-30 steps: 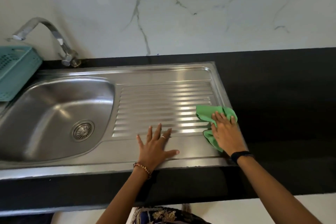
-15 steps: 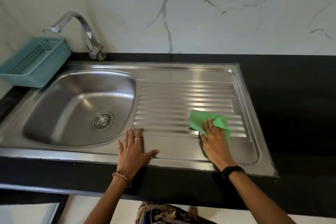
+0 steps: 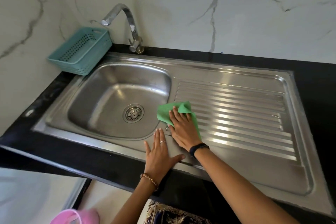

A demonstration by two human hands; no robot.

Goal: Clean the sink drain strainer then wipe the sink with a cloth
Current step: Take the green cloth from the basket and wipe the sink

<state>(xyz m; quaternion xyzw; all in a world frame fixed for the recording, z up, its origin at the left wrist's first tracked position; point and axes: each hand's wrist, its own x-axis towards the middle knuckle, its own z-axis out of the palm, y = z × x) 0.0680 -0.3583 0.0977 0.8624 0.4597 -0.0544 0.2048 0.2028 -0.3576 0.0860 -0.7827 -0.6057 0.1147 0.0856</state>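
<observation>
Cloth (image 3: 164, 113) soft, light, bunches easily; lies at drainboard's left edge beside basin. Right hand (image 3: 182, 129) pressed flat on it, fingers spread; left hand (image 3: 160, 154) splayed on sink (image 3: 236, 71) front rim.

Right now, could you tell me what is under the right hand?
The green cloth lies pressed flat under the right hand, on the steel drainboard beside the basin. The steel directly beneath the cloth is covered.

Right hand (image 3: 183, 129) flat on cloth (image 3: 164, 112) — drainboard (image 3: 236, 114).

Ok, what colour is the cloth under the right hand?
Green, seen clearly in the head view: cloth pressed flat under the right hand.
</observation>
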